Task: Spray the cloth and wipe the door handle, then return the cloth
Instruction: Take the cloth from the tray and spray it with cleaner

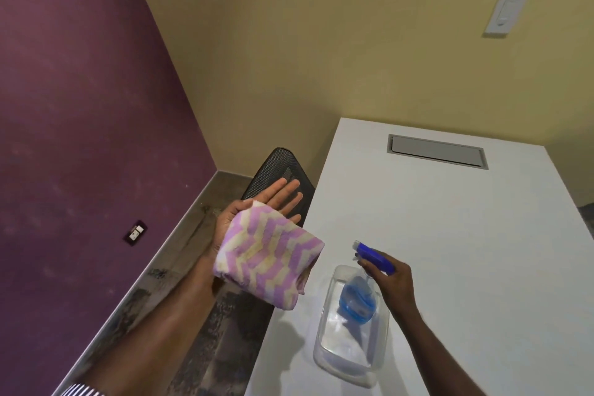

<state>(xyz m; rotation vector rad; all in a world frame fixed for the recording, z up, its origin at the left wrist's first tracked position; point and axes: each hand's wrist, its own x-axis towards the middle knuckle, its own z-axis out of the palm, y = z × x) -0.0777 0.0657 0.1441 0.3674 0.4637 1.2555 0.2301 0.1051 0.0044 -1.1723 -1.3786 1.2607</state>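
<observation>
**Cloth on an open palm, sprayer aimed beside it**

A folded cloth [268,252], striped in purple and cream zigzags, lies across the left hand [257,219], whose fingers are spread flat, held out past the left edge of the white table [450,219]. The right hand [390,283] wraps its grip round the neck of a spray bottle [363,283], nozzle turned toward the cloth, above a clear plastic tray [321,354] on the table. The cloth looks soft and light, likely to droop where unsupported; a pinch at the folded edge or a closed palm should keep it. The bottle, part full of blue liquid, seems light yet may be slick if wet. Motion blur smears the bottle's lower half, and the trigger finger cannot be made out. No door handle is in view. A mesh chair back [276,170] shows behind the left hand.
</observation>
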